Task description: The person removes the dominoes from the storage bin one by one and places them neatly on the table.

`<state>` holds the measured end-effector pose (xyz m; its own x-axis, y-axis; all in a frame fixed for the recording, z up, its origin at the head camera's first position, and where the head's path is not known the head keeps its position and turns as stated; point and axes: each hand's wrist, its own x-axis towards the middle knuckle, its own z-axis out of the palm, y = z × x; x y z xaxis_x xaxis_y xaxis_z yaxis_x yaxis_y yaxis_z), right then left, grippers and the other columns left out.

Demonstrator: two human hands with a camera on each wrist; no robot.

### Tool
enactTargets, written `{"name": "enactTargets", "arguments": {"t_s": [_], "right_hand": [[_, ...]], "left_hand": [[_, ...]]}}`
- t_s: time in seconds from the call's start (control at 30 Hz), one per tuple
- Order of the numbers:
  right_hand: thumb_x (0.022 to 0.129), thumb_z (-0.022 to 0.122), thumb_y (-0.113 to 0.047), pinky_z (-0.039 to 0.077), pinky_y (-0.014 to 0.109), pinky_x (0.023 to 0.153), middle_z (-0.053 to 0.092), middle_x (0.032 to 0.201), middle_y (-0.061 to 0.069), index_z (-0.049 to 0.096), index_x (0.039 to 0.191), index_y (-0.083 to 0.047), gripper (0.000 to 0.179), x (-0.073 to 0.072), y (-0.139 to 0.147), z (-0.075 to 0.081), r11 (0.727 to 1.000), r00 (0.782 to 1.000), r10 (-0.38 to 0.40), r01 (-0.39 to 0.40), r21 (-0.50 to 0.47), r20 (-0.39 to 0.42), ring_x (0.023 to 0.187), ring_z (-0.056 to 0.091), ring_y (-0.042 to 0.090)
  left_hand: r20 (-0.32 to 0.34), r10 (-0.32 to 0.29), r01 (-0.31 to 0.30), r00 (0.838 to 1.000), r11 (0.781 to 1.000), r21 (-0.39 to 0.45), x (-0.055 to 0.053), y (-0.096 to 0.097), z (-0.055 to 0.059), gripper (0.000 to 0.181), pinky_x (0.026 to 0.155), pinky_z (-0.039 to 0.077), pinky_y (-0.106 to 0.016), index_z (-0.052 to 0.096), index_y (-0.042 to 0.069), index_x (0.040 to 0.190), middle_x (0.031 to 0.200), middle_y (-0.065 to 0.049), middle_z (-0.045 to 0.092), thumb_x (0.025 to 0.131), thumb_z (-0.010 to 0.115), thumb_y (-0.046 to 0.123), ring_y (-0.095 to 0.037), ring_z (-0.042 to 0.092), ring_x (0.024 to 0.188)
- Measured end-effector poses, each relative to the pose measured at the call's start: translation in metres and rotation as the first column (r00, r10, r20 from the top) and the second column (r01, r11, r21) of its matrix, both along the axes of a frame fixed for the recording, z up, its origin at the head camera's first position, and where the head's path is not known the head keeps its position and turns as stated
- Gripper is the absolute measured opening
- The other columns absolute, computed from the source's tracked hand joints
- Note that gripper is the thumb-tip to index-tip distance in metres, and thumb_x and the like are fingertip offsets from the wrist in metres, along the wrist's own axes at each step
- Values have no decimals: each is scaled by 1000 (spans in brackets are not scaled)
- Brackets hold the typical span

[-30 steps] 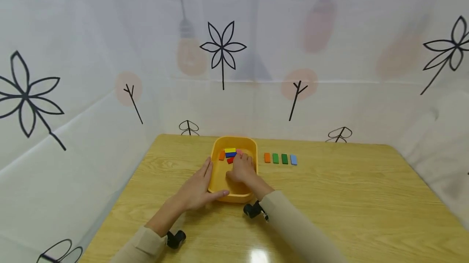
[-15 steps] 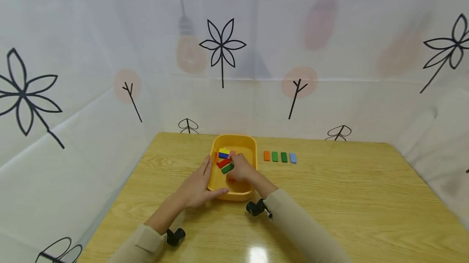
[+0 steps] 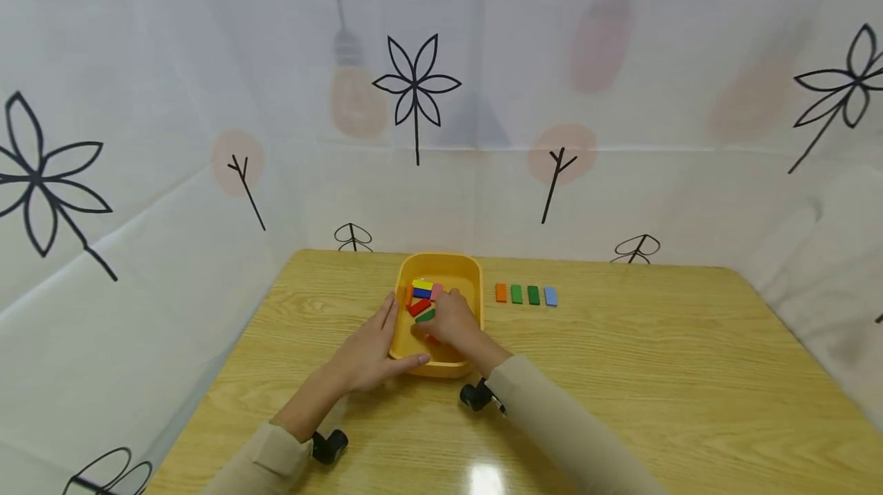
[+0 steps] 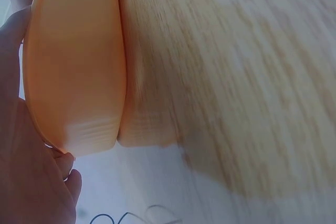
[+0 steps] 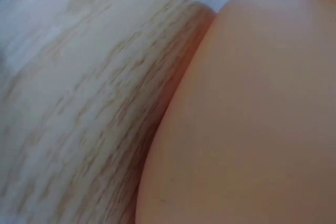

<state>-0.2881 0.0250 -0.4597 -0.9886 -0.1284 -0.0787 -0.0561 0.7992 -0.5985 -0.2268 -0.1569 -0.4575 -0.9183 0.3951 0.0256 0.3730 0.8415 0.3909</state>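
Tray (image 3: 448,371) is standing near the desk's (image 3: 655,372) far edge. Left hand (image 3: 367,357), thumb spread wide, is touching the tray's left and near edges; right hand (image 3: 456,323) is resting inside among blocks (image 3: 419,307), any grip being indiscernible.

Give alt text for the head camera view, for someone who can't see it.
A person's right hand is in a yellow tray of colored blocks while the left hand touches its side. Right of the tray, four blocks, orange, green, dark green and light blue, form a row on a wooden table.
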Motion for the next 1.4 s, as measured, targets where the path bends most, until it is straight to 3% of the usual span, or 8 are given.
{"name": "enactTargets", "arguments": {"t_s": [0.4, 0.6, 0.93, 1.13, 1.4], "right_hand": [[83, 87, -21, 56, 33, 82, 57, 102, 10, 64, 115, 4, 47, -1, 2, -1, 997, 997, 73, -74, -32, -38, 86, 55, 22], [83, 88, -17, 57, 33, 85, 59, 107, 12, 62, 120, 5, 50, -4, 1, -3, 991, 994, 105, -106, -83, -26, 89, 57, 22], [86, 85, -25, 55, 34, 90, 56, 107, 11, 60, 122, 4, 53, -6, -5, -5, 995, 994, 96, -95, 16, -51, 93, 55, 23], [87, 84, -23, 56, 33, 87, 57, 107, 10, 60, 120, 3, 48, -4, -3, -2, 994, 994, 109, -109, 7, -33, 90, 55, 22], [87, 84, -18, 57, 27, 68, 64, 99, 10, 60, 110, -2, 37, 0, 5, 9, 989, 989, 132, -135, -58, -61, 79, 59, 20]], "left_hand": [[4, 6, -6, 1000, 1000, 5, -1, 0, -1, 115, 121, 29, -49, 5, 2, 164, 172, -12, 1, 91, 52, 78, -34, 23, 154], [13, 8, -8, 1000, 1000, -1, -1, 0, -3, 115, 122, 28, -48, 4, 3, 164, 172, -11, 0, 91, 52, 78, -33, 22, 154], [13, 11, -11, 1000, 1000, -2, -1, -1, -2, 116, 121, 30, -47, 3, 5, 164, 172, -9, -1, 90, 53, 79, -32, 23, 154], [16, 11, -11, 1000, 1000, -3, -1, 0, -3, 117, 121, 30, -48, 4, 4, 164, 172, -9, -1, 89, 51, 80, -32, 23, 154], [16, 17, -17, 1000, 1000, 15, -1, 1, -3, 113, 122, 28, -48, 4, 5, 164, 172, -9, -1, 92, 55, 75, -32, 21, 154]]}}
